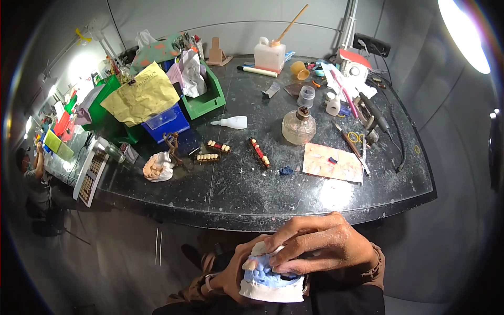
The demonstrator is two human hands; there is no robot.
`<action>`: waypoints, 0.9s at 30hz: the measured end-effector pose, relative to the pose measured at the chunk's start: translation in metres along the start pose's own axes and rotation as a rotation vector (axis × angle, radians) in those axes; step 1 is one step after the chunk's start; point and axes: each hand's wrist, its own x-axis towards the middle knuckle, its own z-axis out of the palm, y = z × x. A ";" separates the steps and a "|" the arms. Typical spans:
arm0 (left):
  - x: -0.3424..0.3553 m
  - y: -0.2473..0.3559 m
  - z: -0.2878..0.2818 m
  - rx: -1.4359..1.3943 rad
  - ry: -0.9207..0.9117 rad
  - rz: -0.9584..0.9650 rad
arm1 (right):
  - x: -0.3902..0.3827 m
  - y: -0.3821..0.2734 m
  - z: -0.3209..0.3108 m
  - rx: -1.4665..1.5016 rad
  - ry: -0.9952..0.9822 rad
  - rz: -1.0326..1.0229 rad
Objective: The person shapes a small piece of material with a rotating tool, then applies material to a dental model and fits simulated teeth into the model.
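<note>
Below the bench's front edge, my left hand [232, 274] grips a dental plaster model [270, 291] with a white base and light-blue arch of teeth. One tooth at its left side is pale beige. My right hand [328, 244] reaches over the model from the right, fingers bent and pressed onto its top and blue teeth, partly hiding them. On the bench beyond lie three strips of false teeth [258, 152], a small dark-blue lump [286, 170], a pink-smeared card [320, 165] and a beige-and-white cast [157, 168].
The dark bench [220, 194] holds green bins [202, 105], a glass burner [298, 128], a squeeze bottle [233, 122], a knife [350, 144], a handpiece [375, 113] and a plastic canister [268, 55]. At far left a co-worker [34, 184] sits at another bench. A lamp [462, 29] hangs upper right.
</note>
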 end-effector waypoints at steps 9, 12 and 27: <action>0.001 -0.027 -0.003 -0.070 -0.019 0.061 | -0.006 -0.005 0.003 -0.330 0.051 -0.149; 0.001 -0.045 -0.008 -0.296 0.045 -0.050 | -0.004 -0.008 0.004 -0.400 0.042 -0.164; 0.002 0.004 -0.001 -0.131 -0.050 0.175 | -0.001 0.003 0.006 -0.352 0.032 -0.178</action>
